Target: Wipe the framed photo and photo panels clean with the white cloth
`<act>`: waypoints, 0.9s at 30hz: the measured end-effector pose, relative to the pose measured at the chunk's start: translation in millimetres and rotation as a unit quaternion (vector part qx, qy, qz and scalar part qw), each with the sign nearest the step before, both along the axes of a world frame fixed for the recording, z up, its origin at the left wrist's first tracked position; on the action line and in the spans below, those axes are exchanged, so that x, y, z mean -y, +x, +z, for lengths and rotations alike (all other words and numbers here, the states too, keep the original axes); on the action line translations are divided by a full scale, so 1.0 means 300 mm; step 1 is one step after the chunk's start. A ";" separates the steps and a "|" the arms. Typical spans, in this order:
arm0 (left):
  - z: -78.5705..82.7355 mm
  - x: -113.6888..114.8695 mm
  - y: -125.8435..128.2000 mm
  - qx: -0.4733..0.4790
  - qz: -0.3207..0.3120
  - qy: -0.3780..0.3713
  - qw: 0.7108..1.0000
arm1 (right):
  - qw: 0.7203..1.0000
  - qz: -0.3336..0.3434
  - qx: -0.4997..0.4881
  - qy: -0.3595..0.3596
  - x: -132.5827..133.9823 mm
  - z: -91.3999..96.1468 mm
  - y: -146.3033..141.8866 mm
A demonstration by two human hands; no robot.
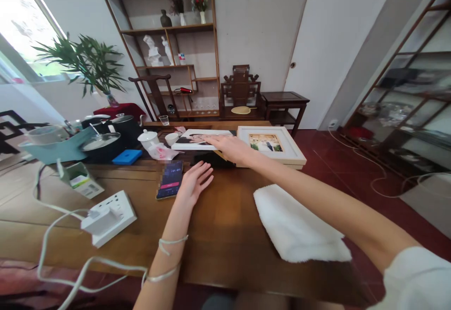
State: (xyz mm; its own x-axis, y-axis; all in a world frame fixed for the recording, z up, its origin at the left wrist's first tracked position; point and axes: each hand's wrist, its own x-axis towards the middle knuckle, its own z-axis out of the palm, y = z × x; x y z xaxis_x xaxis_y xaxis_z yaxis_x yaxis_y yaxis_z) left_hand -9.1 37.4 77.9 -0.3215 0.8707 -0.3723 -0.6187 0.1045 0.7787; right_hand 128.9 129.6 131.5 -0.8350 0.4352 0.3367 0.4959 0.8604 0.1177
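In the lower left of the frame a white power strip (109, 216) lies on the wooden counter (225, 235), with a small carton (80, 178) just above it. Nearer the middle, a phone (170, 179) lies face up, its screen lit and its long axis running toward the top of the frame. Just beside it the left hand (195, 181) rests palm down on the counter, fingers loosely spread and holding nothing. Above it, at centre frame, a photo print (197, 140) lies flat, its long axis running left to right. The right hand (230, 148) lies flat on its right end, fingers stretched out toward the left. A white-framed picture (271, 144) sits just right of that, and a folded white towel (299, 225) lies at lower right.
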 end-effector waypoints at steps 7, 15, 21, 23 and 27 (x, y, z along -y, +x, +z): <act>-0.085 -0.139 -0.028 0.036 0.042 -0.093 0.994 | 1.000 -0.027 0.001 -0.010 -0.076 -0.012 -0.012; -0.068 -0.199 -0.030 0.039 0.074 -0.094 0.992 | 0.999 -0.042 -0.018 -0.016 -0.088 -0.017 -0.001; -0.060 -0.206 -0.038 0.040 0.078 -0.083 0.993 | 0.999 -0.042 -0.026 -0.008 -0.098 -0.012 0.007; -0.057 -0.208 -0.038 0.044 0.074 -0.081 0.993 | 0.999 -0.042 -0.030 -0.005 -0.101 -0.013 0.006; -0.056 -0.224 -0.020 0.039 0.078 -0.077 0.993 | 0.999 -0.036 -0.028 -0.003 -0.106 -0.014 -0.002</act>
State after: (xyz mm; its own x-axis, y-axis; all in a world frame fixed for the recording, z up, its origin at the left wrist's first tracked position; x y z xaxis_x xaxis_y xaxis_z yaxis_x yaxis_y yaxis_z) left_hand -15.0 104.6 61.1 -0.4124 0.7436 -0.5263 -0.6945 0.1173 0.7099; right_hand 128.3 161.3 127.4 -0.7814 0.4953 0.3795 0.5617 0.8232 0.0821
